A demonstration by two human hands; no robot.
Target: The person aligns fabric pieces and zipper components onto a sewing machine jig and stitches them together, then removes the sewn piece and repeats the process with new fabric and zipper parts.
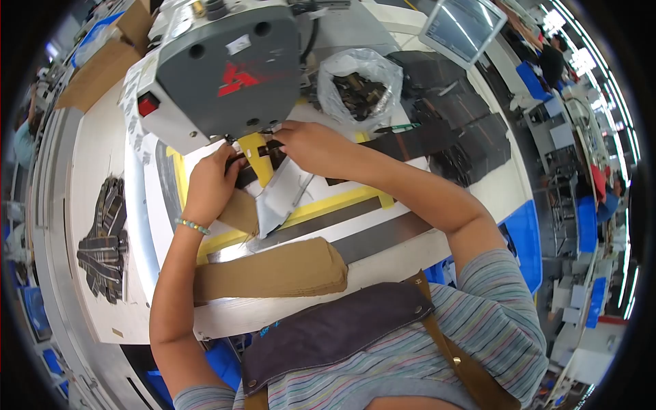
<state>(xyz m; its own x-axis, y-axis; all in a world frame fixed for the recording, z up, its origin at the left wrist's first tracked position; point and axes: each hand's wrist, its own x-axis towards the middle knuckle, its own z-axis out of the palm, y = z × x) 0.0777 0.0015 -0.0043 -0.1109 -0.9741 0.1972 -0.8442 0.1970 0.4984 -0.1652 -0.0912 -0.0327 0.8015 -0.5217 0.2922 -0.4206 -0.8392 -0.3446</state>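
Note:
Beneath the grey head of a sewing machine (232, 82), both hands are at a yellow presser piece (257, 158). My left hand (210, 179), with a beaded bracelet at its wrist, is closed at the left of it. Its fingers pinch a dark fabric strip (244, 179). On the other side, my right hand (306, 145) is closed with its fingertips on the strip's dark part right of the yellow piece. The fingertips are partly hidden. A white sheet (283, 195) and a brown piece of cardboard (240, 213) lie just below the hands.
A plastic bag (326, 80) of small dark parts stands behind my right hand. Dark fabric pieces (471, 140) cover the right side. Bundled straps (104, 239) lie at left. A brown padded roll (273, 270) lies along the front edge. A screen (463, 29) stands back right.

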